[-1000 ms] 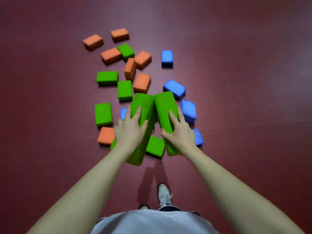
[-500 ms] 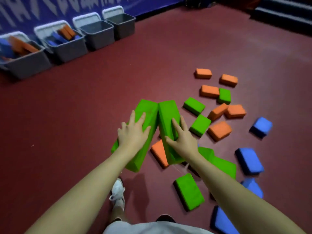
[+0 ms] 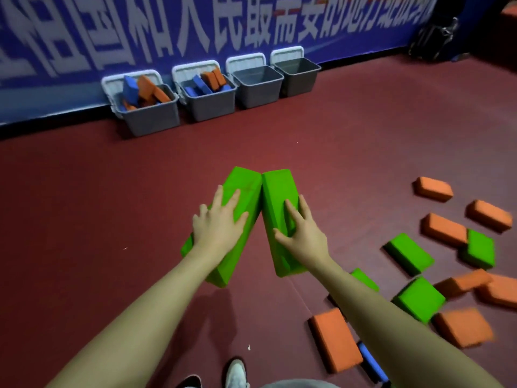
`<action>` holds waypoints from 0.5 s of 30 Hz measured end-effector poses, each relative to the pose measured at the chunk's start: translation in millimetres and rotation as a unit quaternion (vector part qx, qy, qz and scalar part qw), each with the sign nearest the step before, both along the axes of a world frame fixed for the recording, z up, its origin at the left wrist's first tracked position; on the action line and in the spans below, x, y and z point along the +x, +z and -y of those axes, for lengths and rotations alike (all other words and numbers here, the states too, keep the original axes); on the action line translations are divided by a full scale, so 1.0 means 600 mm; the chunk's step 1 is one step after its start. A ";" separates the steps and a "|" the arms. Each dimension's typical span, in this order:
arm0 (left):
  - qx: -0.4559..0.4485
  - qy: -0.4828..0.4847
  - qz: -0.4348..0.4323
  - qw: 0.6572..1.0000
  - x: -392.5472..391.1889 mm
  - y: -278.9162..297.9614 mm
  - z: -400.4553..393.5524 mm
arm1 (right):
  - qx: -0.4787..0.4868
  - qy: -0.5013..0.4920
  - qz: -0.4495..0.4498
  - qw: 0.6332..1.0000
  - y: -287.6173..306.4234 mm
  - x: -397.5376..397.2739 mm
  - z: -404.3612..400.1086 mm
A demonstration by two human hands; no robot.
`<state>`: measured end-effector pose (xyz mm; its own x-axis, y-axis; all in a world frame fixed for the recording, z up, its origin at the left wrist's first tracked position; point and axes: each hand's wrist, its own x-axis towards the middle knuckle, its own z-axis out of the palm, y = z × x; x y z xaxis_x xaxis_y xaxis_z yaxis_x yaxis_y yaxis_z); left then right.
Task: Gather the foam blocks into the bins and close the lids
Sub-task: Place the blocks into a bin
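The left hand (image 3: pixel 221 222) lies with fingers spread and straight along the outer face of a green foam block (image 3: pixel 237 208). The right hand (image 3: pixel 300 233) lies likewise, fingers straight, on the outer face of a second green foam block (image 3: pixel 275 203). Neither hand curls round its block; both press flat, and the blocks are carried above the dark red floor (image 3: pixel 112 219). The two blocks touch at their far ends and spread apart toward the person.

Four grey bins (image 3: pixel 156 116) stand in a row against the blue banner wall (image 3: pixel 251 21), lids (image 3: pixel 286 53) raised behind them. The two left bins hold orange and blue blocks; the third bin (image 3: pixel 258 89) and fourth bin (image 3: pixel 298 78) show bare interiors.

To the right on the floor lie loose orange blocks (image 3: pixel 335 340) and loose green blocks (image 3: pixel 409 253); a blue block (image 3: pixel 370 362) shows partly beside the right forearm. A white shoe (image 3: pixel 237 373) is at the bottom edge.
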<state>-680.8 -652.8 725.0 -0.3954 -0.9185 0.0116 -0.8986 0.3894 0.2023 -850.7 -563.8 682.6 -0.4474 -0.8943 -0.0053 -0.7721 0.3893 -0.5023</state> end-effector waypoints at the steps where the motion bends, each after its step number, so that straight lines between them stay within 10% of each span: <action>1: 0.001 0.009 -0.001 1.000 0.001 0.001 0.029 | 0.002 0.006 0.000 1.000 0.002 0.002 0.034; 15: -0.015 0.082 -0.027 0.996 -0.197 0.010 0.436 | -0.036 0.068 -0.016 0.997 0.016 -0.212 0.478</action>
<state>-799.1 -914.2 730.9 -0.2375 -0.9698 0.0563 -0.9388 0.2440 0.2431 -977.9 -850.9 692.2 -0.3206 -0.9444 0.0723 -0.8312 0.2439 -0.4997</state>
